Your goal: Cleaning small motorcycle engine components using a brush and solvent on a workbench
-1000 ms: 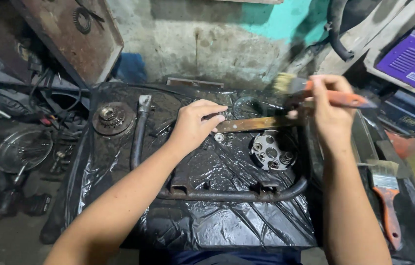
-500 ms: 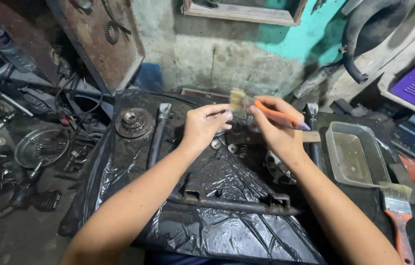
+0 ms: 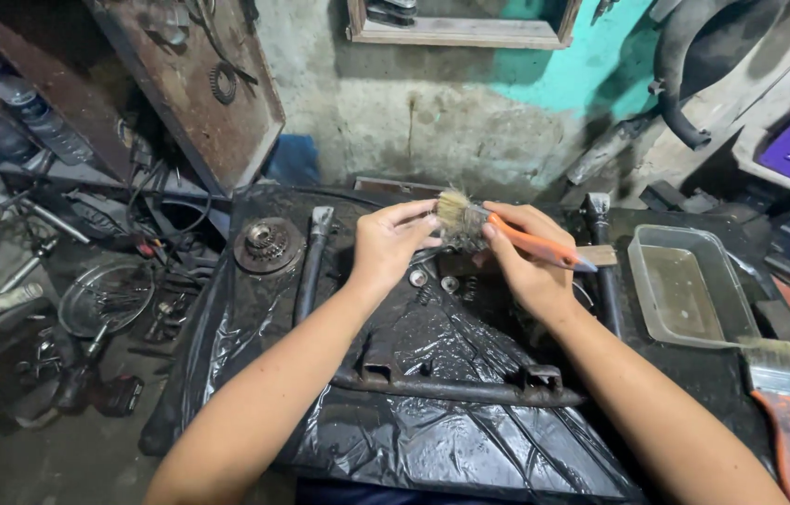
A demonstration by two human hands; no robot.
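A black plastic sheet [image 3: 432, 440] covers the work surface in a cluttered, grimy workshop, with a rusty metal frame [image 3: 456, 385] lying across it and a clear tray [image 3: 685, 285] at the right. Above the frame, the right hand [image 3: 526, 266] closes its fingers around an orange-handled brush [image 3: 498, 232], while the left hand [image 3: 386, 245] pinches something small, hidden at the bristles. Short, light strokes with the piece held steady would probably clean best.

Dim room, light falling from above, shiny glare seen on the black plastic sheet [image 3: 432, 440], dark shadowy corners, edges slightly bent, sharp middle
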